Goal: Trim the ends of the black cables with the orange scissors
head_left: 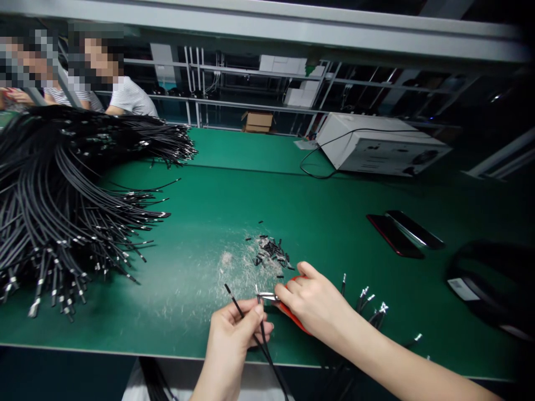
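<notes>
Near the front edge of the green table, my left hand [236, 328] pinches two black cables [264, 348], their ends pointing up and away from me. My right hand [307, 298] is wrapped round orange-handled scissors [288, 313]. The scissors' metal blades reach left to the tip of the right-hand cable, just above my left fingertips. Beyond my hands lies a small pile of short black cut pieces [271, 250] among pale fibre scraps [246, 267].
A large heap of black cables [54, 189] covers the left side of the green table [217, 195]. Two phones [395, 236], a white box-shaped device [376, 147] and a black strap-like object [480, 289] are at right. Cable ends [378, 314] lie beside my right forearm. People [129, 97] sit at back left.
</notes>
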{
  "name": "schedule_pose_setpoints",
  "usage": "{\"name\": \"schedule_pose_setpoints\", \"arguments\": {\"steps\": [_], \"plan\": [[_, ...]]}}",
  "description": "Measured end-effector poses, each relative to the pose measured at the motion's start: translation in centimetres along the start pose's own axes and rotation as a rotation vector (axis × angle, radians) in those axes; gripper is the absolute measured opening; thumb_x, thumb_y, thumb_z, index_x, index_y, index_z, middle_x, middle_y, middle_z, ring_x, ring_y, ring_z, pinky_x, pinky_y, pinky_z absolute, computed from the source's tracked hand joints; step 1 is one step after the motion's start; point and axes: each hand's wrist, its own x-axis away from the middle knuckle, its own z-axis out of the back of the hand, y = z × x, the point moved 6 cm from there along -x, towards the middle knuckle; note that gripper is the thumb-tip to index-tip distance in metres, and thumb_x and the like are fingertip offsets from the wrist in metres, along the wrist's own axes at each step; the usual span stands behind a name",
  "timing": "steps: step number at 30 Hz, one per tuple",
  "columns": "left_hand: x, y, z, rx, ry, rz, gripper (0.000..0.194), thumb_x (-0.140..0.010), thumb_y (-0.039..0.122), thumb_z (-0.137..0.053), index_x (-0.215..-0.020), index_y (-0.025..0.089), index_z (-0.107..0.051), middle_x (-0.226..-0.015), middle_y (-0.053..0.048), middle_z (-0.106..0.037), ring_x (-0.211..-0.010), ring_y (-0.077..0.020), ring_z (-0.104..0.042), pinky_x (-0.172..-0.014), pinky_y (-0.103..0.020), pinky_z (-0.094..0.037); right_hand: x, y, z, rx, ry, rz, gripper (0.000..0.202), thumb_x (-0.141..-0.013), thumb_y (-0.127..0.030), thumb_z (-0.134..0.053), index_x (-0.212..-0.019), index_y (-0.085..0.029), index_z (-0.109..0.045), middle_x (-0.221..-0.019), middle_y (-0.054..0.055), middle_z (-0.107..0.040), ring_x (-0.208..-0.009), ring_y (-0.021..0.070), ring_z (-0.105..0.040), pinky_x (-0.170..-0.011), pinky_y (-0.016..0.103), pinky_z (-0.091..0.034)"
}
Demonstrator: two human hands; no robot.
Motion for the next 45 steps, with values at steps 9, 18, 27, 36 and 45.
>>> {"name": "schedule_pose_setpoints", "arguments": {"steps": [9, 18, 27, 36, 45], "plan": [[-0.1, -0.4, 0.0, 0.032, 0.056, 0.011, 0.043, -0.047, 0.035, -0.083, -0.076, 0.009, -0.067, -0.06, -0.005, -0.066, -0.052, -0.0159, -0.064, -0.053, -0.026, -0.054, -0.2, 0.2, -0.4, -0.024, -0.008, 0.033, 0.022, -0.082, -0.012, -0.04, -0.066, -0.018, -0.053, -0.048, 0.002, -0.058, -0.042, 0.0123, -0.047, -0.071, 0.034, -0.024], [-0.7, -0.9, 0.0, 0.041, 0.051, 0.048, 0.044, -0.045, 0.035, -0.084, -0.075, 0.008, -0.068, -0.059, -0.004, -0.066, -0.049, -0.0138, -0.062, -0.051, -0.026, -0.055, 0.0, 0.2, -1.2, 0.004, -0.087, 0.052, 0.017, -0.079, -0.011, -0.044, -0.067, -0.018, -0.054, -0.05, 0.002, -0.061, -0.041, 0.0123, -0.049, -0.07, 0.032, -0.026], [-0.7, -0.7, 0.1, 0.047, 0.048, 0.032, 0.047, -0.045, 0.036, -0.084, -0.08, 0.008, -0.068, -0.061, -0.003, -0.065, -0.051, -0.0139, -0.063, -0.053, -0.027, -0.055, -0.2, 3.6, -0.7, -0.115, -0.162, -0.344, 0.027, -0.085, -0.042, -0.048, -0.071, -0.019, -0.054, -0.054, 0.002, -0.063, -0.051, 0.0164, -0.054, -0.063, 0.029, -0.029], [-0.4, -0.6, -0.2, 0.043, 0.042, -0.003, 0.045, -0.043, 0.03, -0.086, -0.076, 0.009, -0.065, -0.058, -0.004, -0.067, -0.054, -0.0169, -0.067, -0.05, -0.022, -0.052, -1.4, 2.6, 2.2, -0.951, 0.091, -0.414, 0.015, -0.083, -0.035, -0.055, -0.087, -0.02, -0.053, -0.083, 0.002, -0.062, -0.076, 0.0157, -0.055, -0.074, 0.031, -0.038], [-0.1, -0.7, -0.5, 0.123, -0.044, -0.041, 0.039, -0.049, 0.031, -0.084, -0.074, 0.009, -0.063, -0.061, -0.007, -0.07, -0.057, -0.0193, -0.068, -0.051, -0.023, -0.052, -1.0, 0.3, -1.2, -1.943, 0.095, -0.68, 0.032, -0.066, -0.025, -0.074, -0.089, -0.017, -0.053, -0.071, -0.004, -0.054, -0.064, 0.0088, -0.052, -0.061, 0.021, -0.042]]}}
